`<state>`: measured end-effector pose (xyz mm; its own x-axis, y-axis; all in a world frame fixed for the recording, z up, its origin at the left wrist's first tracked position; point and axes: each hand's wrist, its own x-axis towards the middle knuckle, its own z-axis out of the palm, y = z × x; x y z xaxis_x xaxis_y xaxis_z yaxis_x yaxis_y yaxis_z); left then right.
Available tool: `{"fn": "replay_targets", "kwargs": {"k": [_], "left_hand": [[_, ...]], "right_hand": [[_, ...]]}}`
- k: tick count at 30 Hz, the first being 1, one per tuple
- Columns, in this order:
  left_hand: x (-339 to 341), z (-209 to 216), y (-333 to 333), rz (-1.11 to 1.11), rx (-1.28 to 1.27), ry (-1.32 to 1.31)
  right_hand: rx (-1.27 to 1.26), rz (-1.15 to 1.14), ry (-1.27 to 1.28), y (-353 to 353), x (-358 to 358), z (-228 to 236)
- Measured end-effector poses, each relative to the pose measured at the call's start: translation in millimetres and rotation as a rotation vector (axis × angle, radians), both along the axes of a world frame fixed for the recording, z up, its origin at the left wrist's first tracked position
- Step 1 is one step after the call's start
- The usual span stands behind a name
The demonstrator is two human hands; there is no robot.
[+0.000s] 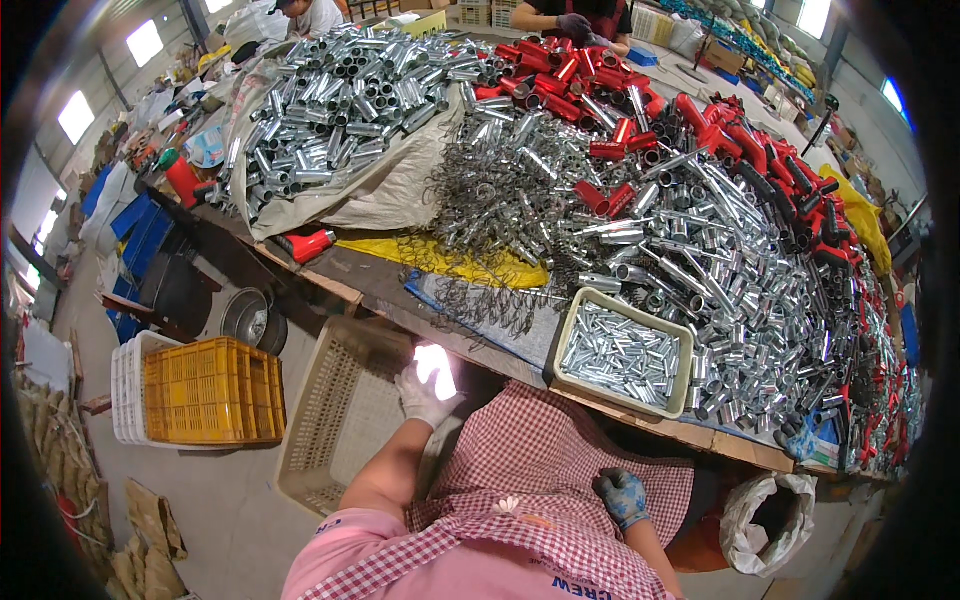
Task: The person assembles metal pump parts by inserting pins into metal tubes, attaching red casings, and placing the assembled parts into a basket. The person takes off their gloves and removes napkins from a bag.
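My left hand point(424, 400), in a pale glove, is over the edge of a beige plastic crate point(303, 420) below the table. Strong glare washes out its fingers, so I cannot see whether it holds anything. Close to my checked apron point(520, 450), my right hand point(624, 498) wears a blue-patterned glove with dark fingertips. Its fingers are curled in, and whatever may be inside them is hidden. On the table's front edge, between the hands, stands a cream tray point(684, 372) filled with small metal pins point(622, 355).
Shiny metal tubes point(350, 110), wire springs point(490, 190) and red handle pieces point(560, 80) are heaped across the table. Yellow crates point(215, 390) and a metal bowl point(252, 318) stand on the left. A white sack point(765, 525) is at the lower right. Other people work opposite.
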<state>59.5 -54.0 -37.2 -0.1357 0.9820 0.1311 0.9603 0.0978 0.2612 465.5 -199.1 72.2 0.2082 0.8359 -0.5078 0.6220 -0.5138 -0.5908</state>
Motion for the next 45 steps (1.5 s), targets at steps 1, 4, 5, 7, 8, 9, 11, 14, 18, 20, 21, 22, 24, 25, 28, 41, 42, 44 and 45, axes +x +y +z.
{"fn": "replay_targets", "kwargs": {"k": [1, 4, 5, 7, 8, 9, 11, 14, 18, 20, 21, 22, 24, 25, 28, 41, 42, 44, 45], "left_hand": [[1, 0, 0, -0.016, 0.009, 0.031], [0, -4, 1, 0.070, -0.047, -0.003], [-3, -8, 2, 0.073, -0.048, -0.002], [-8, -12, 8, 0.232, 0.014, -0.153], [-12, -13, 9, 0.234, 0.014, -0.153], [-12, -9, 12, 0.267, 0.018, -0.139], [-14, -9, 16, 0.297, 0.022, -0.129], [-23, -9, 21, 0.291, -0.028, -0.002], [-26, -1, 29, 0.291, -0.197, 0.005], [-27, -2, 29, 0.281, -0.199, 0.030], [-23, 5, 30, 0.266, -0.209, 0.018], [-20, 8, 30, 0.253, -0.219, 0.006], [-21, 5, 31, 0.253, -0.212, 0.003], [-20, 7, 32, 0.252, -0.207, 0.000], [-10, 27, 34, 0.298, -0.280, -0.059], [-10, 21, 33, 0.316, -0.178, -0.096], [-11, 24, 33, 0.328, -0.173, -0.177], [-12, 20, 32, 0.340, -0.169, -0.258], [-17, 11, 31, 0.292, -0.087, -0.174]], "right_hand": [[0.005, 0.011, -0.022, -1, 1, -3], [0.003, 0.029, -0.037, 1, 0, -2], [0.003, 0.032, -0.036, 1, -2, 1], [-0.011, 0.000, 0.019, 5, -7, 15], [-0.011, 0.002, 0.020, 3, -5, 7], [0.008, 0.017, -0.004, 1, -2, 0], [0.026, 0.029, -0.030, -4, 7, -11], [0.030, 0.046, -0.030, -2, 4, -10], [-0.025, -0.049, 0.082, 3, -6, 7], [-0.056, -0.117, 0.159, 6, -11, 16], [-0.052, -0.116, 0.157, 6, -11, 17], [-0.049, -0.115, 0.156, 6, -10, 18], [-0.021, -0.073, 0.112, 1, -2, 0], [0.005, -0.033, 0.068, -1, 1, -8], [0.002, -0.038, 0.061, -6, 8, -24], [-0.048, -0.050, 0.058, -9, 15, -34], [-0.045, -0.028, 0.032, -6, 11, -26], [-0.043, -0.007, 0.006, -4, 9, -20], [-0.028, 0.004, 0.013, -3, 8, -19]]}}
